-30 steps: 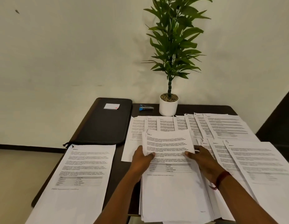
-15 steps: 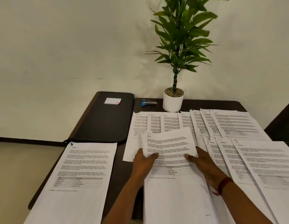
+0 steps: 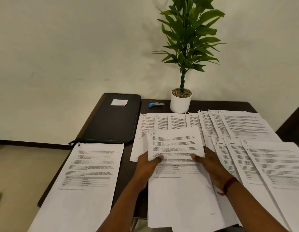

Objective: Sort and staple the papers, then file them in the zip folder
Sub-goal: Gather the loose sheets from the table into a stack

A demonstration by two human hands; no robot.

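Two bare forearms stretched forward side by side, left hand [image 3: 148, 164] and right hand [image 3: 212, 164] backs up, each thumb pinching the lower edge of a lifted sheet [image 3: 175, 141]

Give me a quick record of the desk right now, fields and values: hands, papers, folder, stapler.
left hand: pinches top sheet
right hand: pinches the same sheet
top sheet: raised off the stack
zip folder: closed, flat, far left
stapler: lying between zip folder and plant pot
spread papers: overlapping rows, right side
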